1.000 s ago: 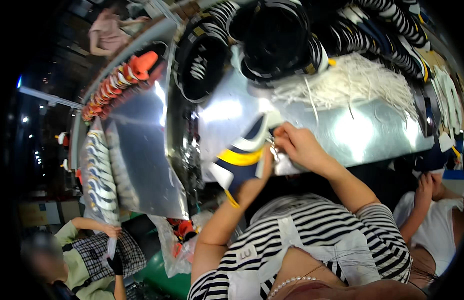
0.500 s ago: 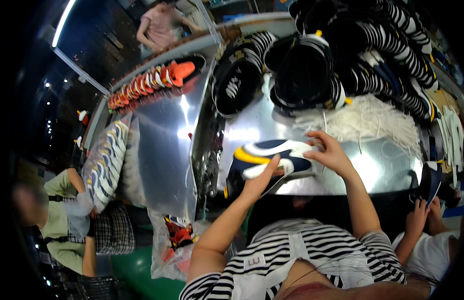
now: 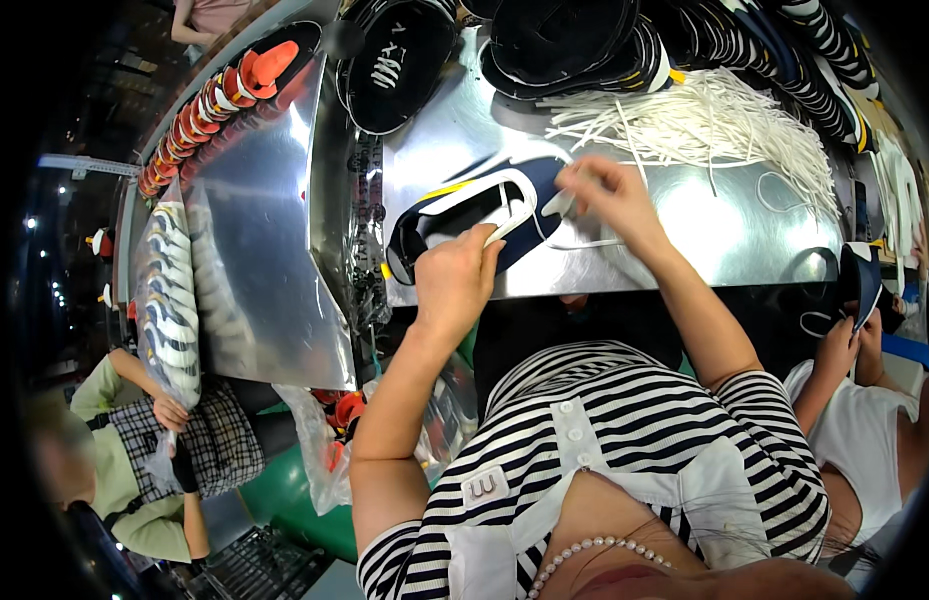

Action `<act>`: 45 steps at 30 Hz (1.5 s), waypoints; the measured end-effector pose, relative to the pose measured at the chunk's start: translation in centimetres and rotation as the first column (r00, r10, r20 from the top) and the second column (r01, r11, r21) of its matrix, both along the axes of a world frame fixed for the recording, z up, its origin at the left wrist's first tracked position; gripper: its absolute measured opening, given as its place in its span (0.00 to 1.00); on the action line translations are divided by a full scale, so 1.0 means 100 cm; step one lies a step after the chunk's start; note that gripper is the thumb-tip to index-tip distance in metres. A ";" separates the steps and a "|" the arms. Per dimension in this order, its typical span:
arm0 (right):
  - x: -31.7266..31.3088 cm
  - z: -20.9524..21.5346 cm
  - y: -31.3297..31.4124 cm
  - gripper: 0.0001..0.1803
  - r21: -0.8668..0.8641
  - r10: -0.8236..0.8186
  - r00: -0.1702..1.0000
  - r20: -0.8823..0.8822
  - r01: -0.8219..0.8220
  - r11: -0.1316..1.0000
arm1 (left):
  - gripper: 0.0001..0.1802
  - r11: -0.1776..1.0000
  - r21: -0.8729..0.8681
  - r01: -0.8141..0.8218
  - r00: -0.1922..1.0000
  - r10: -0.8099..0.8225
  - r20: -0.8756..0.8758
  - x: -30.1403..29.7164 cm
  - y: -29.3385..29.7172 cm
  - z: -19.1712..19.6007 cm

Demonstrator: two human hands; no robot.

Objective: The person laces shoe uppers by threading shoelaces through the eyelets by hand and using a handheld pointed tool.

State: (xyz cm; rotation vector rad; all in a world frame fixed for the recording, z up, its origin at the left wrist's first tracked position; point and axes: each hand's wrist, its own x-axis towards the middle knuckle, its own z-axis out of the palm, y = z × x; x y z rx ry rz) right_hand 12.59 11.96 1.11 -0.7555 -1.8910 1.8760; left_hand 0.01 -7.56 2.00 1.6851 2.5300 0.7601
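Shoe upper (image 3: 471, 212) in navy, white and yellow tilts over the near left part of a shiny metal table (image 3: 764, 235), opening upward; whether it touches the metal cannot be told. The left hand (image 3: 452, 275) grasps its near side, thumb by the white collar, and hides part of that side. The right hand (image 3: 612, 197) is at the other end, its fingers curled in but blurred, so whether they pinch anything cannot be told. A loose white lace (image 3: 589, 244) runs just below that hand.

Beyond, a heap of white laces (image 3: 704, 125) takes up much of the table's right half, with stacked black shoes (image 3: 564, 40) crowding the far side and another black shoe (image 3: 392, 70) to their left.

Past a strip of dark plastic (image 3: 369, 230), a second metal table (image 3: 264, 240) bears a row of orange-and-white pieces (image 3: 204, 115). Beside it, a co-worker's hand (image 3: 169, 413) holds a clear bag (image 3: 171, 300) of white-and-navy pieces. At far right, another co-worker's hands (image 3: 849, 345) hold a navy piece (image 3: 864, 280).
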 end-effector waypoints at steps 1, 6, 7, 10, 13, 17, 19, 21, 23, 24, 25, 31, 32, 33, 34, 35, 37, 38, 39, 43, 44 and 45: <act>0.000 -0.001 -0.010 0.12 -0.090 0.058 0.984 0.169 -0.043 0.995 | 0.11 1.000 0.017 -0.018 0.999 0.019 -0.039 0.000 0.003 -0.002; -0.014 -0.015 -0.022 0.14 0.107 -0.133 0.984 -0.119 0.146 0.983 | 0.10 0.982 0.167 0.089 0.984 -0.060 -0.167 0.006 0.023 -0.009; -0.018 -0.016 -0.017 0.14 0.130 -0.135 0.976 -0.173 0.159 0.979 | 0.10 0.977 0.187 0.101 0.981 -0.066 -0.184 0.008 0.027 -0.010; -0.028 -0.009 -0.005 0.11 -0.319 0.027 0.996 -0.083 -0.052 0.946 | 0.10 0.972 0.207 0.115 0.973 -0.068 -0.221 0.009 0.033 -0.006; -0.023 -0.001 0.000 0.08 -0.303 0.039 0.968 -0.246 -0.115 0.946 | 0.09 0.965 0.260 0.045 0.982 0.006 -0.191 0.004 0.035 0.002; 0.024 -0.001 -0.006 0.13 0.596 0.063 0.998 -0.017 -0.041 0.802 | 0.10 0.933 0.340 -0.114 0.990 0.134 -0.036 -0.015 0.026 0.022; 0.061 -0.005 -0.009 0.12 0.556 0.099 0.990 0.100 -0.138 0.820 | 0.10 0.919 0.341 -0.196 0.980 0.191 0.048 -0.022 0.020 0.036; 0.101 -0.006 -0.007 0.12 0.421 0.129 0.953 0.274 -0.240 0.875 | 0.11 0.872 0.396 -0.288 0.957 0.246 0.154 -0.024 0.016 0.053; 0.138 -0.005 -0.008 0.10 0.433 0.178 0.911 0.372 -0.340 0.835 | 0.11 0.850 0.444 -0.285 0.955 0.211 0.208 -0.023 0.016 0.073; 0.151 -0.004 -0.011 0.07 0.470 0.173 0.882 0.438 -0.389 0.793 | 0.11 0.831 0.486 -0.269 0.962 0.213 0.170 -0.022 0.017 0.083; 0.164 -0.003 -0.015 0.07 0.390 0.229 0.877 0.423 -0.404 0.827 | 0.11 0.816 0.519 -0.255 0.967 0.213 0.141 -0.020 0.018 0.092; 0.167 -0.003 -0.022 0.07 0.157 0.414 0.910 0.019 -0.412 0.898 | 0.12 0.986 0.161 0.037 0.982 -0.065 0.175 0.003 0.036 0.067; 0.158 -0.004 -0.020 0.07 0.041 0.346 0.938 -0.034 -0.344 0.938 | 0.12 0.995 0.066 0.076 0.987 -0.085 0.134 0.006 0.043 0.048; 0.147 -0.004 -0.016 0.07 -0.214 0.286 0.958 -0.023 -0.284 0.934 | 0.11 0.995 -0.041 0.090 0.983 -0.082 0.166 0.007 0.044 0.032; 0.132 -0.005 -0.012 0.06 -0.185 0.165 0.986 -0.001 -0.163 0.969 | 0.10 0.985 -0.105 0.134 0.969 -0.108 0.222 0.005 0.048 0.016; 0.117 -0.005 -0.007 0.07 -0.179 0.099 0.995 0.011 -0.095 0.979 | 0.10 0.975 -0.182 0.125 0.977 -0.089 0.196 0.003 0.045 0.005; 0.085 -0.006 0.002 0.06 -0.115 0.034 0.977 -0.209 -0.059 0.992 | 0.11 0.985 -0.137 0.104 0.986 -0.084 0.143 -0.003 0.041 -0.009; 0.067 -0.007 0.004 0.07 -0.132 0.012 0.977 -0.215 -0.042 0.990 | 0.11 0.976 -0.191 0.106 0.981 -0.071 0.182 -0.004 0.039 -0.010; 0.054 -0.008 0.007 0.08 -0.057 0.023 0.969 -0.245 -0.038 0.998 | 0.12 0.968 -0.237 0.082 0.979 -0.034 0.200 -0.005 0.038 -0.010; 0.019 -0.015 0.014 0.08 -0.091 0.047 0.976 -0.210 -0.068 0.994 | 0.14 0.967 -0.220 0.131 0.977 -0.088 0.194 -0.002 0.041 0.012; 0.015 -0.017 0.015 0.08 -0.101 0.052 0.982 -0.184 -0.072 0.992 | 0.14 0.972 -0.184 0.150 0.978 -0.118 0.173 0.001 0.044 0.019; 0.011 -0.019 0.017 0.07 -0.038 0.042 0.985 -0.169 -0.049 0.998 | 0.15 0.973 -0.165 0.163 0.978 -0.137 0.157 0.003 0.049 0.024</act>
